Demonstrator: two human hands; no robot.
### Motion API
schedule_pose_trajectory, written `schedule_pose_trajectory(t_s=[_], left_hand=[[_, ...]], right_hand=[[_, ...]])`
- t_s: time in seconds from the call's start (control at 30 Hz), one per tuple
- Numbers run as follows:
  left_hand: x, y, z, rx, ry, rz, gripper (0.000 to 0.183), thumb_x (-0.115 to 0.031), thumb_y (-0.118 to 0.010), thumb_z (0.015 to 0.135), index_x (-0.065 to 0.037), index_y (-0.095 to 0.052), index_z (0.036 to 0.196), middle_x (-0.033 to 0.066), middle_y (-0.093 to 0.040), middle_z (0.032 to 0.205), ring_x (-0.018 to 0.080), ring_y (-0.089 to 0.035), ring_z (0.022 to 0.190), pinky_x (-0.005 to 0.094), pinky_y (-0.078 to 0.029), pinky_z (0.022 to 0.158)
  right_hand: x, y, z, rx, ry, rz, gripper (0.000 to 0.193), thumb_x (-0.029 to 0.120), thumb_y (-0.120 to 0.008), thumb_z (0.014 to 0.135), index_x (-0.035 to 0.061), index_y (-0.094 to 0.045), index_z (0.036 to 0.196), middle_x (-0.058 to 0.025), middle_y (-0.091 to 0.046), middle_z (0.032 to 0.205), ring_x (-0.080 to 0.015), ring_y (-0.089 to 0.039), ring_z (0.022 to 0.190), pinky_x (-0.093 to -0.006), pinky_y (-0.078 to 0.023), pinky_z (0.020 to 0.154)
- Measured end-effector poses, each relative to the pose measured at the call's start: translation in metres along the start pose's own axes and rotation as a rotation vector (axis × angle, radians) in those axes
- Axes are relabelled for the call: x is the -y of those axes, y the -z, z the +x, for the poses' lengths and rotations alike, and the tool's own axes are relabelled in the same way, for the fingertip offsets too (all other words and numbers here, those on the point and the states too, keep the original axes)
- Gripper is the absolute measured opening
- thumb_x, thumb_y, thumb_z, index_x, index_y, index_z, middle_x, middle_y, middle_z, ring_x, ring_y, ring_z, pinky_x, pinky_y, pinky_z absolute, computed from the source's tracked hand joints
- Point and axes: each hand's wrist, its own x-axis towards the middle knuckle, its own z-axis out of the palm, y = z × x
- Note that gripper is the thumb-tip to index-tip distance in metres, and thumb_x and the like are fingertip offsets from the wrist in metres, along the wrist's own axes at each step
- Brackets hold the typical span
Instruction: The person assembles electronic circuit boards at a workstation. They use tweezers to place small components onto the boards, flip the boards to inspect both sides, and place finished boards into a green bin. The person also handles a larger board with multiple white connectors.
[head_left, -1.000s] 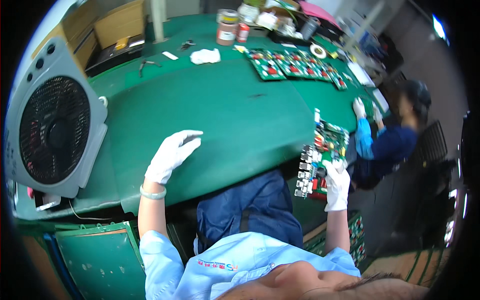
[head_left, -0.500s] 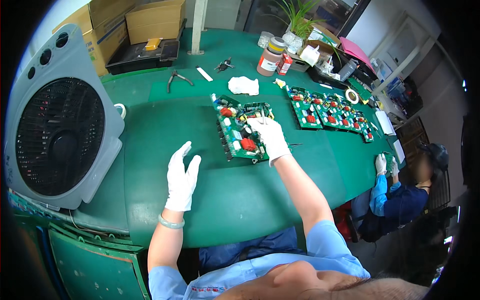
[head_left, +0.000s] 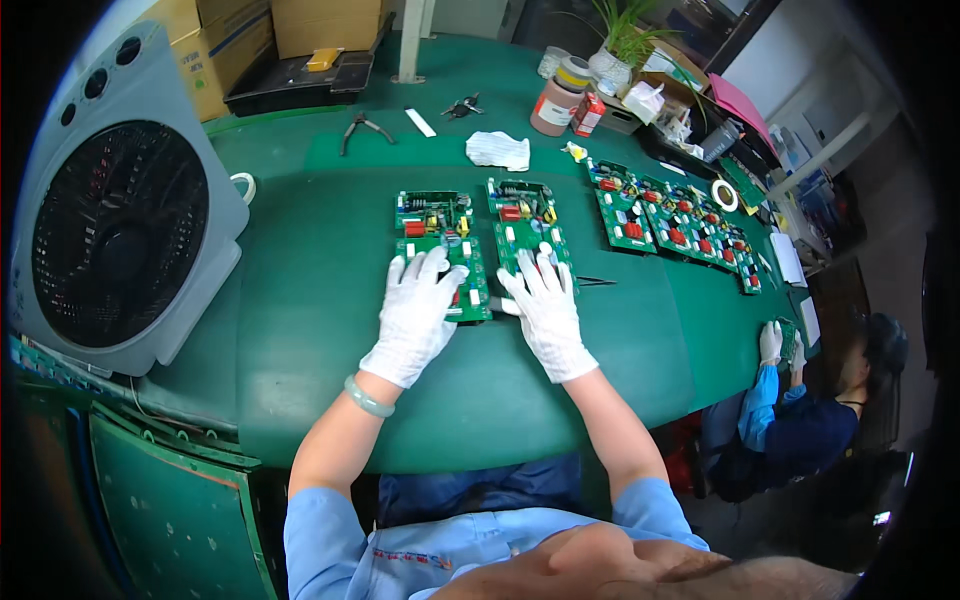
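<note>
Two green circuit boards lie side by side in front of me, crowded with red, white and yellow components. Over the near half of the left circuit board (head_left: 436, 243) rests my left hand (head_left: 412, 318), gloved in white, its fingers stretched out. My right hand (head_left: 548, 318), also in a white glove, spreads its fingers over the near half of the right circuit board (head_left: 513, 235). Both hands hide the parts beneath them. Just right of that board lie dark, thin tweezers (head_left: 598, 282).
Several more circuit boards (head_left: 632, 230) stand in a row to the right. Behind are a white cloth (head_left: 498, 151), pliers (head_left: 365, 131), a lidded jar (head_left: 556, 105) and a tape roll (head_left: 724, 195). A grey fan (head_left: 125, 240) stands left. At far right, a co-worker (head_left: 815, 425) holds a board.
The two boards, close together and tilted before, now lie apart and straighter. My left hand has moved from the bare mat onto the left board; my right hand has shifted onto the right one.
</note>
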Motion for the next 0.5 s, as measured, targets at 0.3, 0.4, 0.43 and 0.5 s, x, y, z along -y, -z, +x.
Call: schedule_pose_trajectory(t_s=[0.3, 0.4, 0.43, 0.5], left_hand=[[0.036, 0.023, -0.022, 0.047, -0.105, -0.246, 0.062, -0.049, -0.079, 0.075, -0.017, -0.067, 0.127, 0.0204, -0.056, 0.137, 0.0387, -0.045, 0.136, 0.0563, -0.02, 0.12], [0.058, 0.013, -0.025, -0.035, -0.015, -0.51, 0.028, -0.04, -0.074, 0.085, -0.014, -0.079, 0.092, 0.013, -0.07, 0.111, 0.0351, -0.057, 0.124, 0.0539, -0.024, 0.119], [0.053, 0.017, -0.021, -0.006, 0.044, -0.565, 0.024, -0.034, -0.072, 0.088, -0.011, -0.079, 0.083, 0.0125, -0.072, 0.106, 0.0322, -0.06, 0.12, 0.0522, -0.027, 0.118], [0.06, 0.014, -0.024, -0.065, 0.033, -0.495, 0.02, -0.029, -0.069, 0.09, -0.013, -0.08, 0.083, 0.011, -0.073, 0.101, 0.0305, -0.064, 0.116, 0.0514, -0.031, 0.117]], right_hand=[[-0.053, -0.002, 0.031, -0.27, -0.124, 0.065, 0.05, 0.005, -0.063, 0.084, 0.0155, -0.061, 0.133, -0.0133, -0.063, 0.128, -0.0317, -0.059, 0.119, -0.0445, -0.045, 0.102], [-0.058, -0.011, -0.025, -0.394, -0.394, 0.08, 0.03, 0.012, -0.067, 0.09, 0.0157, -0.071, 0.119, -0.0078, -0.072, 0.107, -0.0265, -0.068, 0.099, -0.0338, -0.056, 0.084], [-0.06, -0.015, -0.043, -0.323, -0.415, 0.106, 0.03, 0.014, -0.07, 0.088, 0.0153, -0.071, 0.118, -0.0086, -0.071, 0.107, -0.0268, -0.068, 0.1, -0.0342, -0.055, 0.085], [-0.058, -0.015, -0.058, -0.213, -0.44, 0.157, 0.03, 0.017, -0.074, 0.086, 0.0141, -0.072, 0.116, -0.01, -0.071, 0.107, -0.0267, -0.067, 0.102, -0.0347, -0.055, 0.086]])
